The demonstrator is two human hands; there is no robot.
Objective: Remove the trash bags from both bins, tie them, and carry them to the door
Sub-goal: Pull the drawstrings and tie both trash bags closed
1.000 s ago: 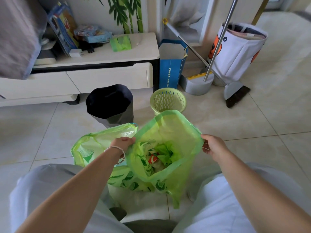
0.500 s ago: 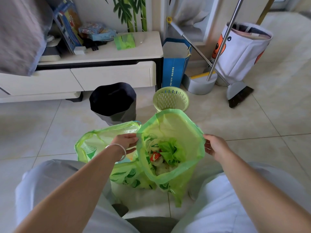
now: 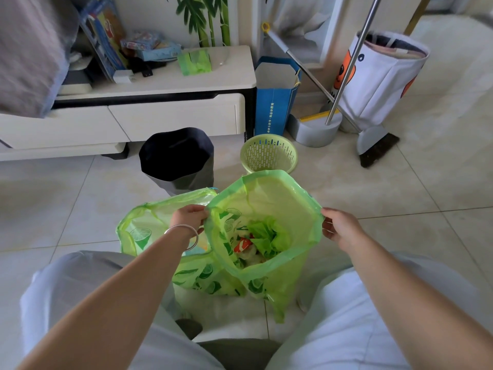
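I hold a green trash bag (image 3: 282, 198) open above the floor between my knees; crumpled green plastic and a red wrapper lie inside it. My left hand (image 3: 190, 217), with a bracelet on the wrist, pinches the bag's left rim. My right hand (image 3: 338, 227) grips the right rim. A second green bag (image 3: 145, 231) with lime prints lies open on the floor to the left, partly behind my left arm. Beyond the bags stand a dark grey bin (image 3: 177, 158) and a small pale green slotted bin (image 3: 269, 154), both without liners.
A low white TV cabinet (image 3: 173, 116) runs along the back left. A blue paper bag (image 3: 276, 102), a grey dustpan (image 3: 314, 129) with its pole, a broom (image 3: 378, 148) and a white fabric basket (image 3: 381, 76) stand at the back right. Tiled floor extends to the right.
The bag's mouth has been spread wider between my two hands, and its contents show more clearly. My view has dipped slightly closer.
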